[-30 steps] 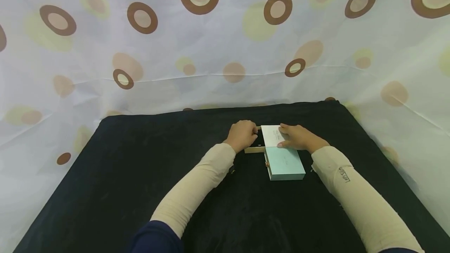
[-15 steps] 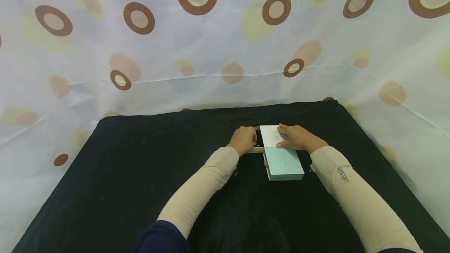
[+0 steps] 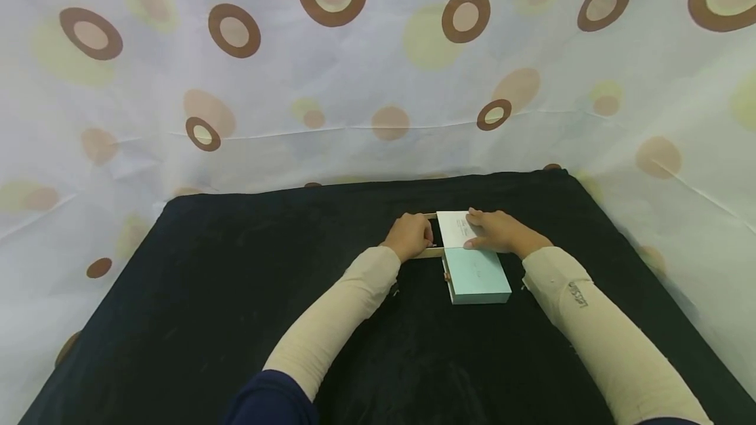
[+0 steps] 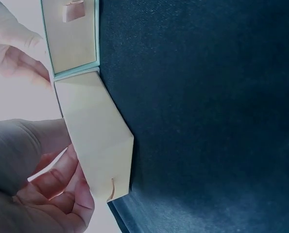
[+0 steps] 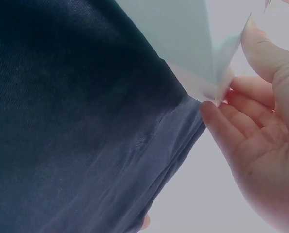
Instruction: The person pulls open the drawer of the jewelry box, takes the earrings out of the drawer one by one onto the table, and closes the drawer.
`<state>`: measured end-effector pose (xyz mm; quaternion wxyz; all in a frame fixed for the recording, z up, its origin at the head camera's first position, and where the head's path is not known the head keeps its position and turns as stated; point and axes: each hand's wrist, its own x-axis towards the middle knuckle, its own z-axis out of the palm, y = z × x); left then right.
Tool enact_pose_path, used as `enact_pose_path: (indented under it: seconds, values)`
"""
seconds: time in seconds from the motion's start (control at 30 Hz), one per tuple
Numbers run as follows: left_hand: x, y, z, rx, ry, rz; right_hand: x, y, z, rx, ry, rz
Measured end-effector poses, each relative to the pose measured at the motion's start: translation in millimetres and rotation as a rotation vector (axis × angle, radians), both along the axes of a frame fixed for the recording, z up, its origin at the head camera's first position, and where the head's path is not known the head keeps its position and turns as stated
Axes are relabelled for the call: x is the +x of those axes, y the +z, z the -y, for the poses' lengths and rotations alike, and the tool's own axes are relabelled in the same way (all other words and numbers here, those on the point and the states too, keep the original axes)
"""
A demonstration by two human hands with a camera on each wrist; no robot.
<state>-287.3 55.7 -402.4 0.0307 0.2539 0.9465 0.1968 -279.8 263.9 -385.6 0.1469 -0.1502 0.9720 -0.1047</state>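
Observation:
A small box lies toward the back of the table, with a mint-green part (image 3: 477, 274) nearer me and a white printed panel (image 3: 453, 228) behind it. From its left side juts a cream drawer (image 3: 431, 252) with a dark interior. My left hand (image 3: 407, 236) grips the drawer's left end; in the left wrist view, the thumb and curled fingers meet its rim near a thin ribbon tab (image 4: 111, 189). My right hand (image 3: 502, 231) holds the white-panelled part of the box, thumb and fingers spread across it. In the right wrist view, fingertips reach the box's corner.
A black cloth (image 3: 248, 294) covers the table. A white curtain (image 3: 354, 84) with brown, peach and green circles hangs behind and around it. Another ribbon tab (image 4: 74, 10) sits on the mint-edged end of the box.
Over the first half second, my left hand shifted slightly nearer me along the drawer's end. Since then almost nothing has moved; my right hand and the box hold their place.

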Motion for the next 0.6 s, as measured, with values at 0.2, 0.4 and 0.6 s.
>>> enact_pose_path:
  seconds: [0.2, 0.4, 0.6]
  values:
    - [-2.3, -4.4, -1.2, -0.004, -0.003, 0.008, -0.9, -4.2, -1.7, -0.008, 0.007, -0.018]
    - [-3.0, -7.5, -2.0, -0.003, -0.011, 0.0, 1.1, -5.1, -1.7, -0.016, 0.005, -0.025]
    - [-2.6, -9.6, -0.7, -0.007, -0.023, -0.012, 3.1, -6.1, -0.4, -0.018, 0.006, -0.041]
